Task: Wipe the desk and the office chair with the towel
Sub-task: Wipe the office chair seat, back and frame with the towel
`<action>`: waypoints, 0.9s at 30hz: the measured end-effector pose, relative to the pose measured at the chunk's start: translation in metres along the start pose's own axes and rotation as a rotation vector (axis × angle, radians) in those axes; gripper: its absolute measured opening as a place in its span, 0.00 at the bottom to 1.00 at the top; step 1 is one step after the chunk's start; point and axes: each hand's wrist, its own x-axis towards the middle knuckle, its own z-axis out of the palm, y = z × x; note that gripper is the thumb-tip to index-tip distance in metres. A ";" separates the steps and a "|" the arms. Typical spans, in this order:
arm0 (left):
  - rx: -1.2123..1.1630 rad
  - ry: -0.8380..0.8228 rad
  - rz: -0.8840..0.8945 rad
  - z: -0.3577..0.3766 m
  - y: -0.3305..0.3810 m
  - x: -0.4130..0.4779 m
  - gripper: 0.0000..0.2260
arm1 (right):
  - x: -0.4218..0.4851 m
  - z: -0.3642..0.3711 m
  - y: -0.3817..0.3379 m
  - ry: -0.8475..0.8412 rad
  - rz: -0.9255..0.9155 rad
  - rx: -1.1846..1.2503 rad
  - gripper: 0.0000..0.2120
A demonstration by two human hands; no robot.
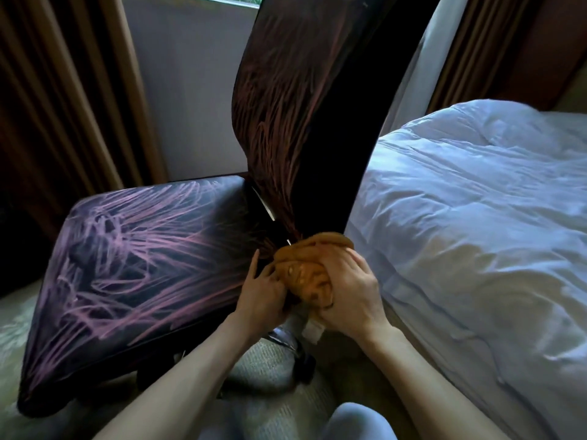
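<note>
The towel [317, 249], an orange-tan cloth bunched into a soft wad, sits at the foot of the office chair's backrest [286, 115], just where it meets the seat [143, 265]. Both hands are on it. The right hand [349, 300] lies over the top and right side of the wad, its fingers [338, 265] curled round the folds. The left hand [262, 296] grips the left side; one finger seems to stretch out against the seat edge, though the cloth hides the others. The bed [476, 217] stands just beside the chair on the right.

The cloth looks light and limp, so it will take whatever shape the palm gives it and shed loose ends if held by a corner. It is probably best kept gathered in one palm, with a smooth face pressed to the upholstery. The chair may swivel under a push, so a steadying hand on the seat would help. The counter is not in view.
</note>
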 end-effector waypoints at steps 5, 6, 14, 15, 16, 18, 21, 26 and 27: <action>0.133 -0.167 -0.075 0.001 -0.001 0.002 0.35 | 0.075 -0.035 -0.032 0.483 -0.125 -0.107 0.24; 0.141 -0.183 -0.079 0.000 -0.002 0.003 0.36 | 0.091 -0.038 -0.033 0.506 -0.124 -0.149 0.24; 0.073 -0.253 -0.007 -0.034 -0.011 0.011 0.32 | 0.061 0.015 0.011 0.226 -0.003 -0.160 0.20; 0.052 -0.213 0.021 -0.043 -0.017 0.012 0.28 | 0.046 0.023 0.019 0.155 -0.001 -0.133 0.26; 0.023 -0.159 0.038 -0.052 -0.024 0.010 0.24 | 0.030 0.031 0.024 0.067 0.021 -0.084 0.31; -0.070 -0.037 0.014 -0.072 -0.043 -0.007 0.23 | -0.002 0.046 0.024 -0.068 0.111 0.037 0.35; -0.190 0.144 -0.182 -0.098 -0.080 -0.054 0.24 | -0.025 0.069 0.015 -0.049 0.237 0.235 0.32; -0.236 0.198 -0.623 -0.110 -0.136 -0.136 0.19 | -0.016 0.096 0.006 -0.096 0.459 0.344 0.34; -0.256 0.212 -0.704 -0.108 -0.141 -0.151 0.20 | -0.017 0.097 0.008 -0.097 0.484 0.370 0.34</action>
